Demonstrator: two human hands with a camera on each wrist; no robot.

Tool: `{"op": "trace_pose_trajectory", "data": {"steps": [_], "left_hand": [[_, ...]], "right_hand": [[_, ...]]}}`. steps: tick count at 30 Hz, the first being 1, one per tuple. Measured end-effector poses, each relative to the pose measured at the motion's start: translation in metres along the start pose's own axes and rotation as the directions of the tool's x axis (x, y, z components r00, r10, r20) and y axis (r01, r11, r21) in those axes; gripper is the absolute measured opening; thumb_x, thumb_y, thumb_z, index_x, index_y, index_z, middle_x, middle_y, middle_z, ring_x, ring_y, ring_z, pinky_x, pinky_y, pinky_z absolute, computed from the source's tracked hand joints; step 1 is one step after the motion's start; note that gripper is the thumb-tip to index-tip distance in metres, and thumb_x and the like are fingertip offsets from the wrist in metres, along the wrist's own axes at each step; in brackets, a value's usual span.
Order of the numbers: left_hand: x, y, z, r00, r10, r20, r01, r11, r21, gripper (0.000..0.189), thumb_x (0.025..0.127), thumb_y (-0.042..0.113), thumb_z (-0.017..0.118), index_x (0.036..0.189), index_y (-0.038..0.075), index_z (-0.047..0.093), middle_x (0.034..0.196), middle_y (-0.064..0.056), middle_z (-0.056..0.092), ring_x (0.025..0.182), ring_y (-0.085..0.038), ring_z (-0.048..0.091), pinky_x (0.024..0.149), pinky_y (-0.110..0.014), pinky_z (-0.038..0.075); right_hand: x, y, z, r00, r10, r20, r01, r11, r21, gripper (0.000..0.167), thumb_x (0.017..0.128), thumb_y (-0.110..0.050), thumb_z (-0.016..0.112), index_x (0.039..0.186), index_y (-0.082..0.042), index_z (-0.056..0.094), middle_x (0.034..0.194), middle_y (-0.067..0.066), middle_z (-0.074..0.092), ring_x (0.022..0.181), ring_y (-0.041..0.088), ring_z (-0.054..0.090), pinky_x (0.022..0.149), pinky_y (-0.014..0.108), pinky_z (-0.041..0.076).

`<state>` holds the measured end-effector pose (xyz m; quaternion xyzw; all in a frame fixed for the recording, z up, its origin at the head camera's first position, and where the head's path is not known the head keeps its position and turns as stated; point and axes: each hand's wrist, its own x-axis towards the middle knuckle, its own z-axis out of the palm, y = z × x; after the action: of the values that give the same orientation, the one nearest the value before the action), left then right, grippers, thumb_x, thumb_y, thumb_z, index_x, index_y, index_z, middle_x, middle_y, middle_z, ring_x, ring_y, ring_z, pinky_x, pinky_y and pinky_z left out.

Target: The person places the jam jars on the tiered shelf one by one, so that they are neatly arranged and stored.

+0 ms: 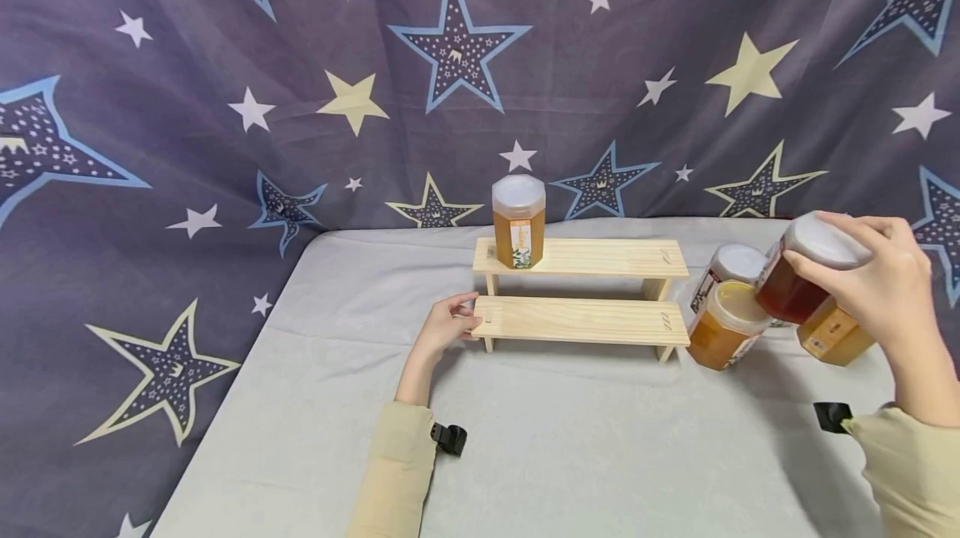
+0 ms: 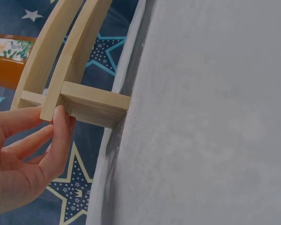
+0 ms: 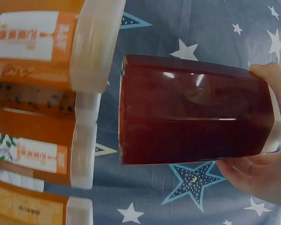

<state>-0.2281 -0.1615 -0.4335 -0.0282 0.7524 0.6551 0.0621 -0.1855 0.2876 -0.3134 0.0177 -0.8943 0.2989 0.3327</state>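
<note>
My right hand [image 1: 885,271] grips a dark red jar [image 1: 787,284] by its white lid, holding it above the other jars at the right. In the right wrist view the dark red jar [image 3: 192,112] shows its bare side, with fingers around the lid end. My left hand [image 1: 444,329] pinches the left end of the lower step of a wooden two-step rack [image 1: 577,319]. The left wrist view shows thumb and fingertips on the corner of that wooden step [image 2: 61,89]. An amber jar [image 1: 519,225] with a white lid stands at the left end of the upper step.
Right of the rack, a yellow-lidded amber jar [image 1: 727,325] stands before a white-lidded jar [image 1: 731,263]. Another amber jar [image 1: 834,336] is farther right, partly behind the right hand. A grey cloth [image 1: 570,438] covers the table; a star-patterned curtain [image 1: 570,87] hangs behind.
</note>
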Motion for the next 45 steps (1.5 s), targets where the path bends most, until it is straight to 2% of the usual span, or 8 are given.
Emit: {"op": "trace_pose_trajectory", "data": {"steps": [3, 9, 12, 17, 19, 30, 38, 45], "left_hand": [[0.0, 0.0, 0.0, 1.0, -0.006, 0.006, 0.006, 1.0, 0.011, 0.048, 0.076, -0.014, 0.055, 0.123, -0.008, 0.047, 0.082, -0.011, 0.048, 0.055, -0.01, 0.051, 0.058, -0.03, 0.058], [0.0, 0.001, -0.001, 1.0, -0.02, 0.016, 0.02, 0.999, 0.033, 0.048, 0.077, -0.011, 0.056, 0.124, -0.006, 0.047, 0.084, -0.01, 0.046, 0.057, -0.01, 0.051, 0.063, -0.035, 0.058], [0.0, 0.001, -0.002, 1.0, -0.016, 0.017, 0.015, 0.999, 0.033, 0.048, 0.077, -0.012, 0.056, 0.124, -0.006, 0.046, 0.084, -0.011, 0.046, 0.057, -0.01, 0.05, 0.062, -0.034, 0.058], [0.001, 0.0, -0.001, 1.0, -0.015, 0.008, 0.015, 1.0, 0.027, 0.048, 0.076, -0.013, 0.056, 0.123, -0.007, 0.047, 0.082, -0.009, 0.046, 0.056, -0.01, 0.05, 0.059, -0.031, 0.058], [0.001, -0.001, -0.001, 1.0, -0.012, 0.004, 0.012, 1.0, 0.029, 0.048, 0.076, -0.013, 0.056, 0.123, -0.007, 0.047, 0.081, -0.009, 0.045, 0.056, -0.01, 0.05, 0.058, -0.03, 0.058], [0.003, -0.003, -0.002, 1.0, -0.011, 0.02, 0.011, 1.0, 0.015, 0.048, 0.077, -0.012, 0.056, 0.124, -0.008, 0.046, 0.083, -0.01, 0.047, 0.056, -0.01, 0.051, 0.058, -0.03, 0.058], [-0.01, 0.014, -0.001, 0.999, -0.004, 0.05, 0.003, 1.0, 0.028, 0.049, 0.077, -0.014, 0.054, 0.124, -0.012, 0.042, 0.083, -0.014, 0.048, 0.055, -0.009, 0.051, 0.063, -0.036, 0.058], [0.002, -0.002, -0.002, 1.0, -0.01, 0.027, 0.01, 1.0, 0.007, 0.048, 0.076, -0.013, 0.056, 0.123, -0.01, 0.045, 0.082, -0.011, 0.049, 0.054, -0.009, 0.051, 0.057, -0.031, 0.058]], "right_hand": [[0.002, -0.004, 0.004, 1.0, -0.005, 0.008, 0.004, 1.0, 0.015, 0.049, 0.063, -0.014, 0.077, 0.109, -0.004, 0.062, 0.1, 0.02, 0.044, 0.086, -0.017, 0.023, 0.067, 0.027, 0.029], [0.007, -0.015, 0.015, 0.999, -0.031, 0.015, 0.03, 0.998, 0.05, 0.049, 0.064, -0.016, 0.077, 0.111, -0.008, 0.062, 0.1, 0.019, 0.045, 0.086, -0.011, 0.026, 0.066, 0.024, 0.029], [0.009, -0.02, 0.02, 0.999, -0.042, 0.023, 0.04, 0.997, 0.073, 0.05, 0.064, -0.016, 0.077, 0.111, -0.01, 0.062, 0.101, 0.019, 0.046, 0.089, -0.001, 0.035, 0.065, 0.023, 0.029], [0.013, -0.029, 0.029, 0.995, -0.082, 0.06, 0.074, 0.99, 0.117, 0.049, 0.065, -0.013, 0.076, 0.112, -0.006, 0.061, 0.103, 0.024, 0.044, 0.093, 0.034, 0.04, 0.07, 0.044, 0.031], [0.014, -0.034, 0.033, 0.994, -0.088, 0.071, 0.079, 0.989, 0.128, 0.049, 0.066, -0.014, 0.076, 0.112, -0.005, 0.061, 0.103, 0.025, 0.043, 0.094, 0.037, 0.04, 0.071, 0.047, 0.03], [0.021, -0.054, 0.059, 0.98, -0.189, 0.067, 0.173, 0.966, 0.193, 0.049, 0.063, -0.012, 0.078, 0.11, -0.007, 0.063, 0.099, 0.021, 0.047, 0.087, 0.03, 0.044, 0.062, 0.022, 0.033], [0.027, -0.067, 0.076, 0.971, -0.204, 0.123, 0.168, 0.952, 0.256, 0.05, 0.065, -0.013, 0.077, 0.111, -0.005, 0.062, 0.101, 0.019, 0.048, 0.088, 0.03, 0.046, 0.065, 0.026, 0.037], [0.032, -0.08, 0.09, 0.966, -0.209, 0.153, 0.159, 0.944, 0.288, 0.049, 0.066, -0.015, 0.076, 0.112, -0.005, 0.062, 0.099, 0.019, 0.048, 0.089, 0.032, 0.045, 0.069, 0.039, 0.04]]}}
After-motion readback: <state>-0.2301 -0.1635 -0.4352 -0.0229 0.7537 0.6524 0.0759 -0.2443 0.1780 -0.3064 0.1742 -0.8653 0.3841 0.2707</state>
